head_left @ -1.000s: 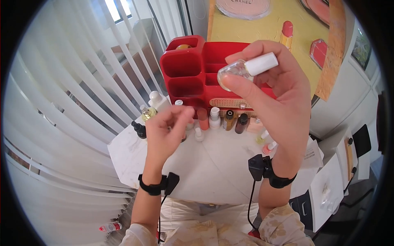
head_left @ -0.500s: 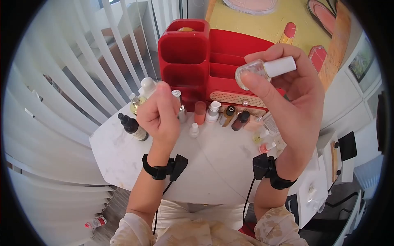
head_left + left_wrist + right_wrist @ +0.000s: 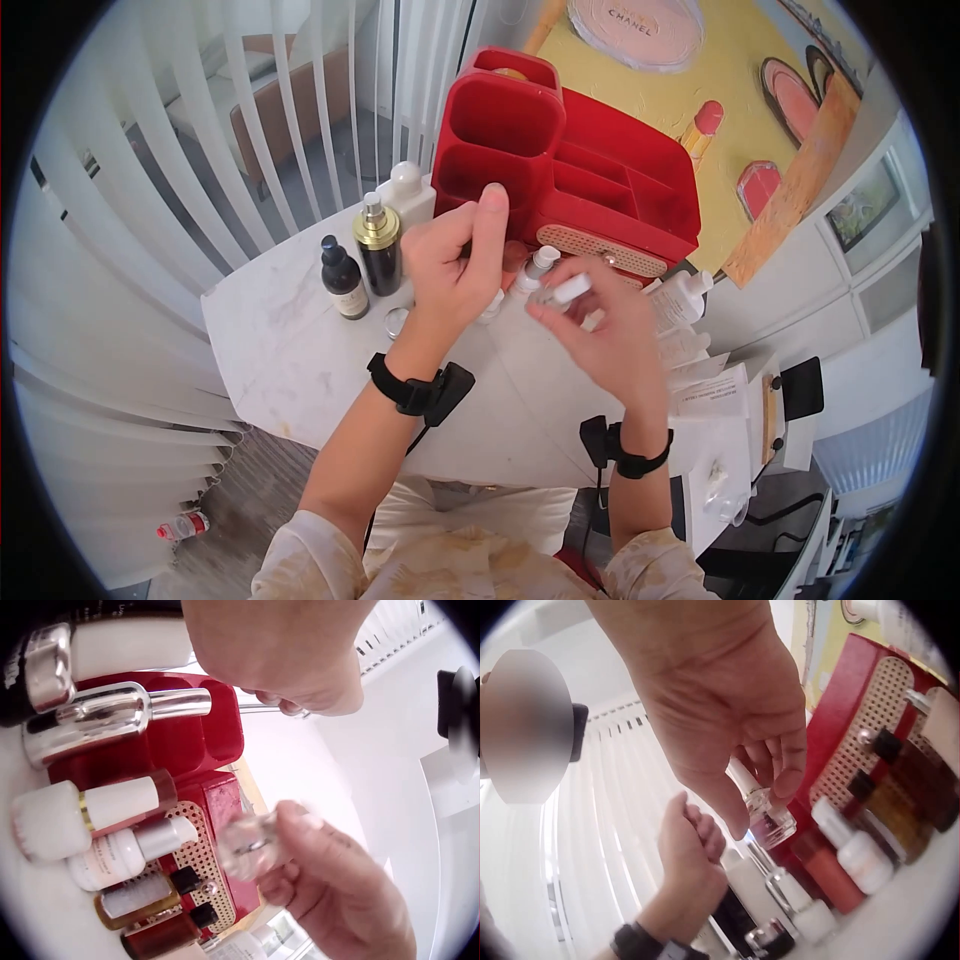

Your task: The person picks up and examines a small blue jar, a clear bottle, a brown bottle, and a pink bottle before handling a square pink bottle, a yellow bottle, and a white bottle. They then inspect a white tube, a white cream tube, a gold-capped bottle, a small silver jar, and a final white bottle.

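Observation:
My right hand (image 3: pixel 605 325) pinches a small clear glass bottle with a white cap (image 3: pixel 772 823), like a nail polish bottle, between thumb and fingers. It is low in front of the red organizer (image 3: pixel 620 215), close to a white pump bottle (image 3: pixel 862 859). To its left my left hand (image 3: pixel 455 260) is raised above the table, fingers curled in and thumb pointing up, holding nothing visible. A dark bottle with a gold collar (image 3: pixel 378 250) and a black-topped dark bottle (image 3: pixel 345 285) stand left of that hand. In the left wrist view, a white-capped milky bottle (image 3: pixel 52 821) stands in the row.
The marble-look table (image 3: pixel 290 370) carries a row of cosmetic bottles along the organizer. White tubes and a pump bottle (image 3: pixel 682 298) stand at the right. Behind leans a yellow painting (image 3: pixel 640 90); vertical blinds (image 3: pixel 110 300) hang at the left.
My right hand has come down toward the table with the clear bottle. My left hand's fingers have curled in, with the thumb up. The head view has shifted.

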The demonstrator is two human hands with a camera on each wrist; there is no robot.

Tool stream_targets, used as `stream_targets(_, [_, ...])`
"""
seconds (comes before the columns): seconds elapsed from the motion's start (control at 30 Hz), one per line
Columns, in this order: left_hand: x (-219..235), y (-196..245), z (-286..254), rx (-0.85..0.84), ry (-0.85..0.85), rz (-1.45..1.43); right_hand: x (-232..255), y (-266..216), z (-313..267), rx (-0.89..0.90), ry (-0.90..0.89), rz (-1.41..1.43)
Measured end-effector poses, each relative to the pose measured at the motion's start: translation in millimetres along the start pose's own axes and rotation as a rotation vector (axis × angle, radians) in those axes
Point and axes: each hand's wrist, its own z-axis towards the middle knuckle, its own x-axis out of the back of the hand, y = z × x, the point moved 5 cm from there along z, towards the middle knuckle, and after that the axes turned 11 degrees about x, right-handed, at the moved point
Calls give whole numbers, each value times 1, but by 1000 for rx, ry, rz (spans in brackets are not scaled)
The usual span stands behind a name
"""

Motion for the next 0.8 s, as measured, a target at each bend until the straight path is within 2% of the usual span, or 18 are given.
stream_targets(0.17, [2,-7,4,-19,25,0,-34,37,-11,-80,-208,-75])
stream_targets(0.37, [5,-16,5,-43,59,52,-47,48,-10,-47,-242,-89])
stream_targets(0.67, [3,-9,1,9,43,12,-34,46,-14,102,-82,18])
stream_targets(0.8, [1,-7,-1,22,40,39,-16,40,-11,76,25,88])
